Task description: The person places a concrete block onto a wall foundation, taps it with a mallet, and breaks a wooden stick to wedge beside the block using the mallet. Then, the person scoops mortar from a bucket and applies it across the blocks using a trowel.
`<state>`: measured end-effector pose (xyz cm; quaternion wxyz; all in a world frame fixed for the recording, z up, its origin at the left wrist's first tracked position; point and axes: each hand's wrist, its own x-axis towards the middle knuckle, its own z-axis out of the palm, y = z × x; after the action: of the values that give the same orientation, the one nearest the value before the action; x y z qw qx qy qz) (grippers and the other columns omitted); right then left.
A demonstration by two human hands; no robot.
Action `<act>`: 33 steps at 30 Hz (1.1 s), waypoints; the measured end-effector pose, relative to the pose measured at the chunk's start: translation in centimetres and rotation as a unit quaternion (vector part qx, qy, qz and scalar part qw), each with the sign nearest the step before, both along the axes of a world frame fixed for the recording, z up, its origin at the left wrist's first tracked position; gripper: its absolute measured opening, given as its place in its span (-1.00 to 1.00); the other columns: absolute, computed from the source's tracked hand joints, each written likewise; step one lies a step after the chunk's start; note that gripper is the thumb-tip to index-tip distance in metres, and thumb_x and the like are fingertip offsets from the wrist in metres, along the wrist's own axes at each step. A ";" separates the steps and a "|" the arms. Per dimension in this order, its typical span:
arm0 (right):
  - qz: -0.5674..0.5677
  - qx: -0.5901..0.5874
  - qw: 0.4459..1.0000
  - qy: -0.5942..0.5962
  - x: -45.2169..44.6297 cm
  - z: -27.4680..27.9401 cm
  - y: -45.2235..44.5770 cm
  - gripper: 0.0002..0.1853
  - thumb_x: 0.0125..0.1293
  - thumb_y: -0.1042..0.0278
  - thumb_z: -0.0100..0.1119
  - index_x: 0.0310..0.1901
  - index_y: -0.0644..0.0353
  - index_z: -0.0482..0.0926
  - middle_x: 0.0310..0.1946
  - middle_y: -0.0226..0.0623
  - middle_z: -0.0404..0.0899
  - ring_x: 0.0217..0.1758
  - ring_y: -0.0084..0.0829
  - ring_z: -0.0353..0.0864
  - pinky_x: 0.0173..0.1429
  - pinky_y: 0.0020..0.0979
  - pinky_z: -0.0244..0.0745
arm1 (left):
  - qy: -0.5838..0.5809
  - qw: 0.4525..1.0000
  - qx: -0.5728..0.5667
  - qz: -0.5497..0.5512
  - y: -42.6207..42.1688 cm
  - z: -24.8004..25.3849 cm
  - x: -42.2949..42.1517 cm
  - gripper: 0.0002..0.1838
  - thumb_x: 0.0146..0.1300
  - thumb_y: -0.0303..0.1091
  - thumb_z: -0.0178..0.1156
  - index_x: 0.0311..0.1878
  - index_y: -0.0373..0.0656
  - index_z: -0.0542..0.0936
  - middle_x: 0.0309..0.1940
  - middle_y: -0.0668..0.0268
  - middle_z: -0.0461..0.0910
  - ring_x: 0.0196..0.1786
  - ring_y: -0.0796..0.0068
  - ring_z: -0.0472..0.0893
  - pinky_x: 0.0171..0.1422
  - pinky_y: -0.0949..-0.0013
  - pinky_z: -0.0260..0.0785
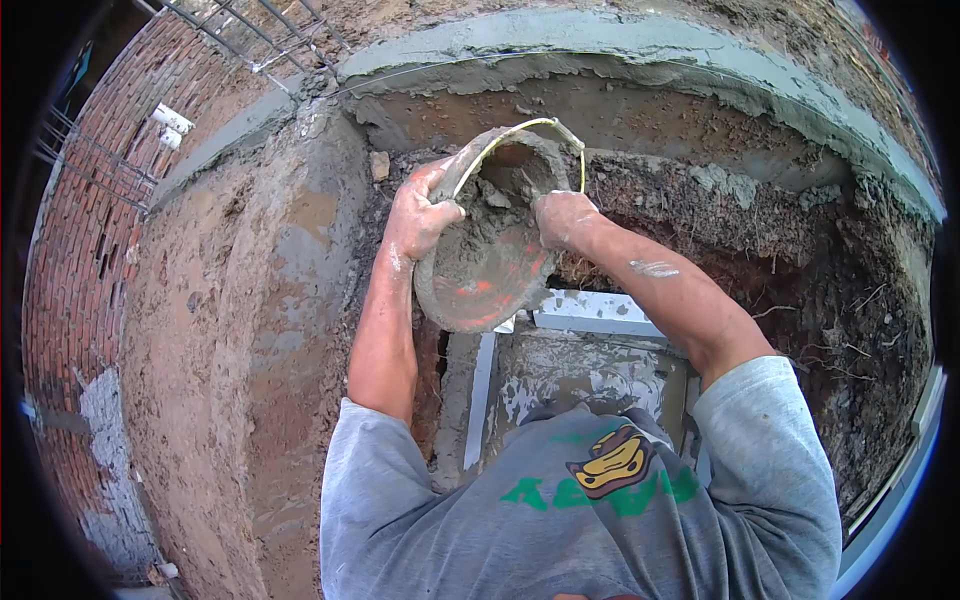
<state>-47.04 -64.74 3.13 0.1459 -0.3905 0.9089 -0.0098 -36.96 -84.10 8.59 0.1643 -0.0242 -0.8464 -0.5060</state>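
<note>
A mortar-caked bucket (482,285) is tilted in front of me, with orange patches showing through the grey. Wet mortar (492,195) clings inside it. A pale yellow handle (520,128) arches over the far side. My left hand (424,212) is closed on the left rim, thumb toward the inside. On the right rim, close to the handle's end, my right hand (565,218) is closed too; its fingertips are partly hidden. Both hands and forearms carry mortar smears.
Below the bucket lies a wet concrete surface (570,375) with a white block (595,308). A mortar-topped wall (640,40) curves behind, with a string along it. Rebar (235,40) sticks up at the upper left, near a brick wall (75,260). Dark rooty soil (850,320) is at right.
</note>
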 end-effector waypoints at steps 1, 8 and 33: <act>0.002 0.005 1.000 -0.008 -0.1 0.1 0.0 -0.70 0.00 0.30 0.27 -0.18 0.17 0.68 -0.13 -0.15 0.66 -0.06 -0.20 0.66 0.00 -0.25 0.56 | -0.021 0.999 0.024 -0.004 -0.1 0.0 -0.4 -0.41 -0.19 -0.42 0.19 0.06 -0.32 0.54 -0.18 0.40 0.56 -0.16 0.60 0.48 0.03 0.52 0.29; 0.054 -0.017 0.992 0.110 4.2 -1.2 0.8 -0.74 0.16 0.36 0.13 -0.13 0.28 0.61 -0.26 -0.19 0.66 -0.07 -0.30 0.66 -0.05 -0.33 0.56 | -0.024 0.996 0.090 0.008 -1.0 0.1 -1.0 -0.55 -0.18 -0.38 0.19 -0.11 -0.30 0.59 -0.34 0.42 0.56 -0.31 0.61 0.48 -0.11 0.50 0.33; 0.211 0.030 0.933 0.290 6.3 3.5 -4.9 -0.80 0.17 0.35 0.09 -0.21 0.25 0.54 -0.35 -0.26 0.60 -0.26 -0.33 0.66 -0.36 -0.25 0.57 | -0.054 0.998 0.003 0.023 -2.9 -0.1 -0.2 -0.48 -0.24 -0.32 0.22 -0.08 -0.27 0.60 -0.40 0.39 0.57 -0.34 0.59 0.47 -0.15 0.44 0.34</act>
<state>-40.69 -69.63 6.66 -0.1134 -0.5543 0.8084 0.1625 -37.16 -86.97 8.53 0.1300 0.0235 -0.8527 -0.5053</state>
